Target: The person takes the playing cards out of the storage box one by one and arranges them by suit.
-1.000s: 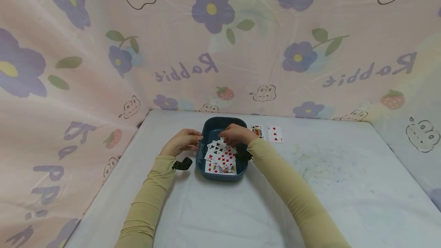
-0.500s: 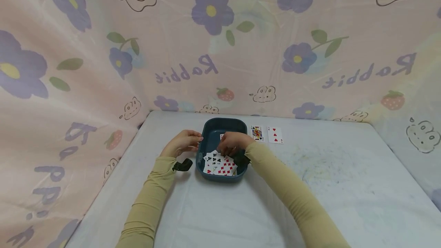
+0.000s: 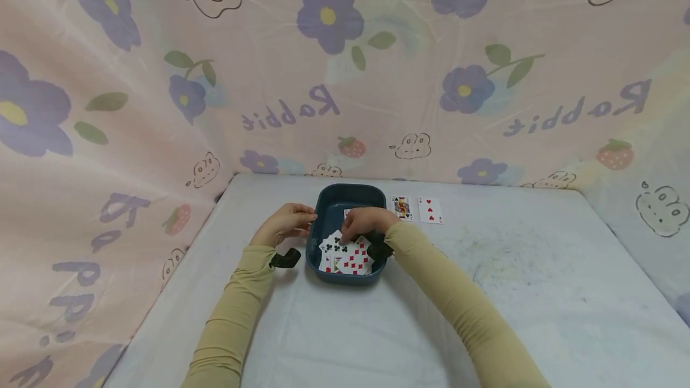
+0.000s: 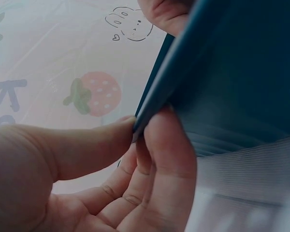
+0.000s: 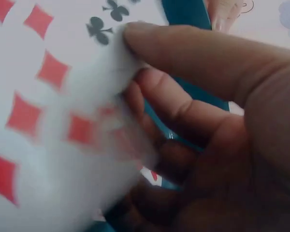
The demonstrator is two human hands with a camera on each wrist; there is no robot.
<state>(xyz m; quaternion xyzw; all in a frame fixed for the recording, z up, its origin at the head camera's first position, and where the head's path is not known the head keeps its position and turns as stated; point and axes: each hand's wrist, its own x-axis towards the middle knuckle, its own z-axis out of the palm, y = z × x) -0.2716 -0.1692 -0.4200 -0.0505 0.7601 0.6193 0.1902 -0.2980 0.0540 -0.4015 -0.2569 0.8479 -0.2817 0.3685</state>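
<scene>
A dark teal plastic box [image 3: 346, 279] stands on the table with playing cards [image 3: 354, 261] spread face up in its near half, clubs and diamonds showing. My left hand [image 3: 284, 223] pinches the box's left wall; in the left wrist view the thumb [image 4: 104, 142] lies outside and the index finger reaches the other side. Inside the box, my right hand [image 3: 369, 220] pinches playing cards. Its thumb [image 5: 183, 53] presses on a clubs card [image 5: 113, 19] in the right wrist view, with curled fingers underneath. A blurred diamonds card [image 5: 53, 121] lies alongside. The right hand hides part of the pile.
A face card [image 3: 402, 209] and a three of hearts [image 3: 430, 210] lie side by side on the white-covered table [image 3: 539, 292], right of the box. A patterned cloth [image 3: 377, 94] hangs behind and to the left.
My right hand has shifted slightly toward me and left. The spread cards have slid nearer the box's front, covering most of a face card there. The left hand keeps its place.
</scene>
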